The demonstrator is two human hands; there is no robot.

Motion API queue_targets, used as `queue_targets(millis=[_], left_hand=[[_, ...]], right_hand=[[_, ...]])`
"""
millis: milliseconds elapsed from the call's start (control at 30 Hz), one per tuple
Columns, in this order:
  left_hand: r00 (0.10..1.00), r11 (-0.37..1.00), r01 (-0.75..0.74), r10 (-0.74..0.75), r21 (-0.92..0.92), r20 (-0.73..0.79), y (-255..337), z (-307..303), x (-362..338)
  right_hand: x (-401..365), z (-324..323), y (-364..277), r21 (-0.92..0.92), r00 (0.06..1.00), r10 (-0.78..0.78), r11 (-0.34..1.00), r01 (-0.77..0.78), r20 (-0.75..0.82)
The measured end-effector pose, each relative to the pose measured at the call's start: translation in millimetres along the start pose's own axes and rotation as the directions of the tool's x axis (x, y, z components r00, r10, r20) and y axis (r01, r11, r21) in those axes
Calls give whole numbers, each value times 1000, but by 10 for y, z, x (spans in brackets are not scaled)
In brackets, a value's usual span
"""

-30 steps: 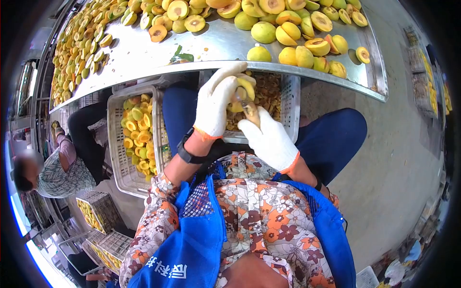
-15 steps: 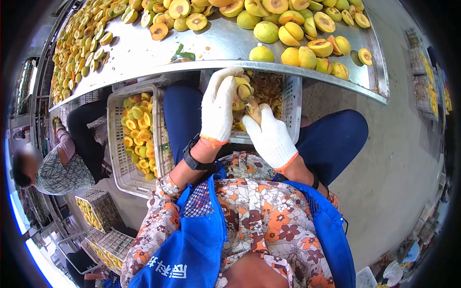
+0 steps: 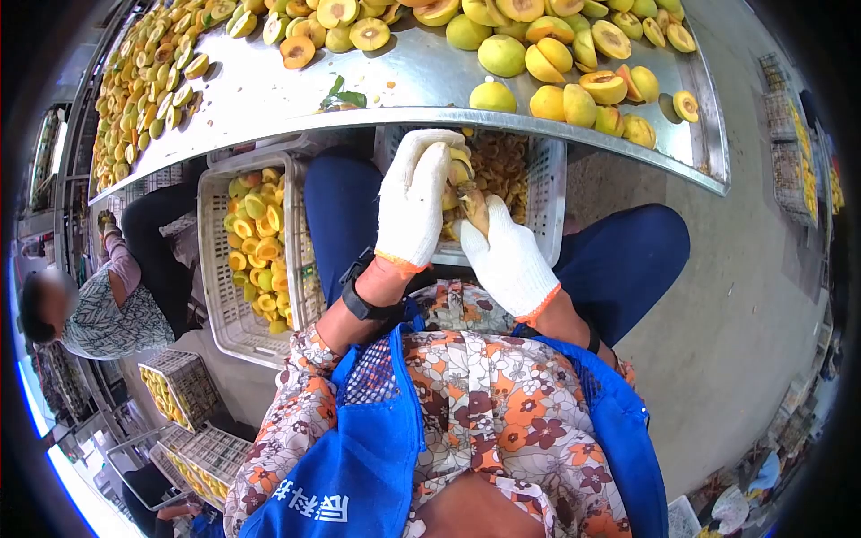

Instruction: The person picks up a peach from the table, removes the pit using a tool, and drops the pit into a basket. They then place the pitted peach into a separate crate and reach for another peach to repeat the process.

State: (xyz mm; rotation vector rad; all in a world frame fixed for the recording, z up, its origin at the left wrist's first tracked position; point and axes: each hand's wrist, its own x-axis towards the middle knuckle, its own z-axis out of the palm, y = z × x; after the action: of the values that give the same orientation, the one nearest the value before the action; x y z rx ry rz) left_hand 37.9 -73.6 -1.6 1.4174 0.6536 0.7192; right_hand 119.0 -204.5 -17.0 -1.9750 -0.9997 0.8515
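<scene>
"Where the two gloved hands meet, what do you see?"

"The left hand (image 3: 417, 202) has its grip curled around a yellow fruit piece (image 3: 460, 168). The right hand (image 3: 509, 260) has its grip closed on the handle of a small tool (image 3: 476, 213)."

"Which way does the tool point?"

"Its long axis slants. The handle end lies in the right hand, and the working end points forward and to the left, up against the fruit piece. The fingers and fruit partly hide that end."

"And what is under them?"

"A pale slotted crate (image 3: 553, 193) between the knees, holding a layer of brownish scraps (image 3: 502, 161). I cannot tell exactly what they are."

"Any other containers?"

"Beside the left knee, a white crate (image 3: 213, 269) holds yellow-green fruit halves (image 3: 262, 242), many of them hollowed. Farther left and back, a smaller crate (image 3: 199, 390) holds yellow fruit too."

"What about the counter (image 3: 395, 85)?"

"It's metal with a raised rim, just ahead of the hands, with cut fruit (image 3: 336, 13) spread across it and a green leaf (image 3: 346, 98) near the edge."
</scene>
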Motion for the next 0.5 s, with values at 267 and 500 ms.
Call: queue_targets(millis=[267, 500], left_hand=[[981, 931, -193, 172, 309, 91, 70, -96, 81], [943, 870, -328, 321, 368, 81, 39, -10, 73]], right_hand=[[-8, -13, 79, 335, 990, 17, 940, -62, 137], [-33, -67, 54, 440, 965, -102, 898, -15, 242]])
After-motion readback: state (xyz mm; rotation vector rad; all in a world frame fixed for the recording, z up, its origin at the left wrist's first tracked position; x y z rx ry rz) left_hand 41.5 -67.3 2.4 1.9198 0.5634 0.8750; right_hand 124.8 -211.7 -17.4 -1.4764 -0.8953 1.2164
